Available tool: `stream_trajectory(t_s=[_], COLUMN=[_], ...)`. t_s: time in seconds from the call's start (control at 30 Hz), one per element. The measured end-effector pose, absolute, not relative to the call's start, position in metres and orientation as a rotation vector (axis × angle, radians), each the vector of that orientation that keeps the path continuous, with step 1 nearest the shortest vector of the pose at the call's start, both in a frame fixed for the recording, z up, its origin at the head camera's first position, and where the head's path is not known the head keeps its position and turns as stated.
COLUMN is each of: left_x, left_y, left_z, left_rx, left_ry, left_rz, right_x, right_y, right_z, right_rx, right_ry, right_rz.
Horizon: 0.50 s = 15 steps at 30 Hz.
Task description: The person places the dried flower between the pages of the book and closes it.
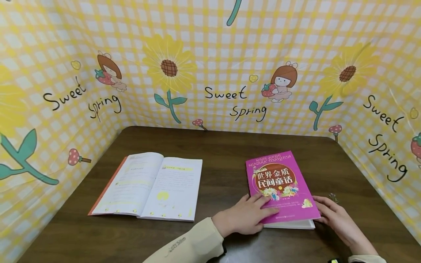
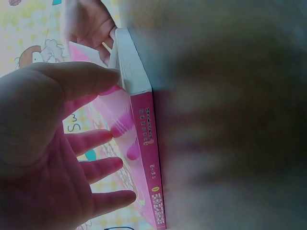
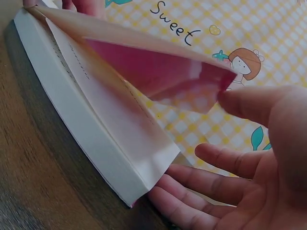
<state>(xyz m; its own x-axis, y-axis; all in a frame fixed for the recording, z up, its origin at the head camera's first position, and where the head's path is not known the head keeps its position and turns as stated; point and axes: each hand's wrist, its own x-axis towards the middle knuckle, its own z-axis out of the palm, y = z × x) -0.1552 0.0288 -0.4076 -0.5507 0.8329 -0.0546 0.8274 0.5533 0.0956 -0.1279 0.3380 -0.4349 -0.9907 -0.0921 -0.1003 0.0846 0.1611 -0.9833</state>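
A purple book (image 1: 274, 179) with a round brown title panel lies on the table, its front cover raised at the right edge. My left hand (image 1: 241, 217) lies across the lower left of the cover with the fingers extended. In the left wrist view, the fingers are spread over the cover beside the pink spine (image 2: 151, 148). My right hand (image 1: 342, 223) is at the book's lower right edge. Seen from the right wrist, its thumb touches the lifted cover's corner (image 3: 228, 79), while lower fingers touch the page block (image 3: 96, 139). One loose page (image 3: 129, 124) stands up between.
To the left, an open book (image 1: 177, 188) with an orange cover edge lies flat on the brown wooden table (image 1: 217, 175). A checked yellow cloth (image 1: 223, 54) with flower prints walls the table at the back and both sides. A small sprig (image 1: 333, 197) lies beyond my right hand.
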Motion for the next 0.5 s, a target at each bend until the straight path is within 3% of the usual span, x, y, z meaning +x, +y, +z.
stream_trajectory(t_s=[0.5], left_x=[-0.1523], left_y=[0.0315], left_z=[-0.4052], left_rx=[1.311], left_ry=[2.629], left_rz=[0.079], right_x=[-0.1247], right_y=[0.3315], right_z=[-0.4370], right_rx=[-0.077], right_ry=[2.515], right_rz=[-1.794])
